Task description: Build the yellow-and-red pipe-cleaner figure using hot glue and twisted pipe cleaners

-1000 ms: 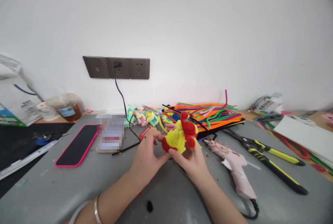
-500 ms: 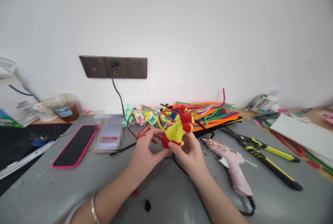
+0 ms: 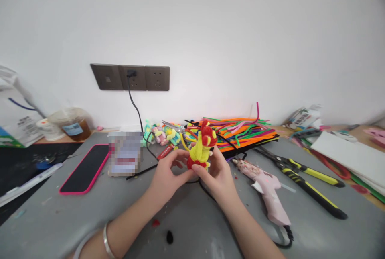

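Observation:
A small yellow and red pipe-cleaner figure (image 3: 199, 151) stands upright between my two hands, just above the grey mat. My left hand (image 3: 172, 170) pinches its lower left side with thumb and fingers. My right hand (image 3: 217, 174) wraps the lower right side, thumb across the red base. The fingers behind the figure are partly hidden. Behind it lies a heap of coloured pipe cleaners (image 3: 237, 132). A pink glue gun (image 3: 267, 192) rests to the right of my right hand.
Long-nosed pliers (image 3: 313, 190) lie at the right. On the left are a pink-cased phone (image 3: 86, 169), a blurred-out item (image 3: 124, 154) and a tub of brown liquid (image 3: 73, 126). Small fuzzy pieces (image 3: 164, 133) and scissors sit at the back. A black cord runs to the wall socket (image 3: 131, 77).
The figure has turned and straightened in my hands, its red top shifting left. Both hands keep hold and barely move.

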Available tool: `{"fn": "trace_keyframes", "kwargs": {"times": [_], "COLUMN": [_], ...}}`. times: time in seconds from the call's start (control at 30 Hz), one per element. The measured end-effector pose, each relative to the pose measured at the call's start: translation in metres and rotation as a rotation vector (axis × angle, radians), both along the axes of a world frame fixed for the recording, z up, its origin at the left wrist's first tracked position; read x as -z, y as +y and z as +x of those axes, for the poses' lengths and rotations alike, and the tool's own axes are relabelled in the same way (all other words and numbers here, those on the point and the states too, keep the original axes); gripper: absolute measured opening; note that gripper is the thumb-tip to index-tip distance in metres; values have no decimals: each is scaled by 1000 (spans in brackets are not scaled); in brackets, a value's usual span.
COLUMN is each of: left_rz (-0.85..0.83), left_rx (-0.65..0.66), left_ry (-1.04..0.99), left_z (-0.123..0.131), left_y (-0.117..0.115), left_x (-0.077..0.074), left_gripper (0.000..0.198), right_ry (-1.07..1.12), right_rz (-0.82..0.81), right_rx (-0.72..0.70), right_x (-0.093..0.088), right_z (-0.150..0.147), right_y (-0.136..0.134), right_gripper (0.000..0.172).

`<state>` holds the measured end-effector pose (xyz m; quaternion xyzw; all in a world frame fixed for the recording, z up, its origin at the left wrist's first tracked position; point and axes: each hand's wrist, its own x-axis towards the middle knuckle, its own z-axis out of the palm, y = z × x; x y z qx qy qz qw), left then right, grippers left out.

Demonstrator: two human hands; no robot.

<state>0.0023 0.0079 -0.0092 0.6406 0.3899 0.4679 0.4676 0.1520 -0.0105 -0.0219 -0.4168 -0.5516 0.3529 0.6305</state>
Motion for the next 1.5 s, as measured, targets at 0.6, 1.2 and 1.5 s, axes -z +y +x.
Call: {"fn": "trace_keyframes", "kwargs": {"times": [0.6,1.2,1.5], "left_rz": [-525,-630,-479], "left_rx": [195,332,192], "left_ry": [-593,-683,-477], "left_z": [1,-2,2], "left_y": [2,1,1], "left_x": [-6,-13,-6], "left_gripper": [37,29,37], "right_ry": [2,-19,-7], "right_rz": [102,105,69], "right_rx": [165,179,228], "right_x": [-7,-9,-7], "right_z": [1,0,2], "right_y": [0,-2,-1], "right_gripper": [24,19,21]}}
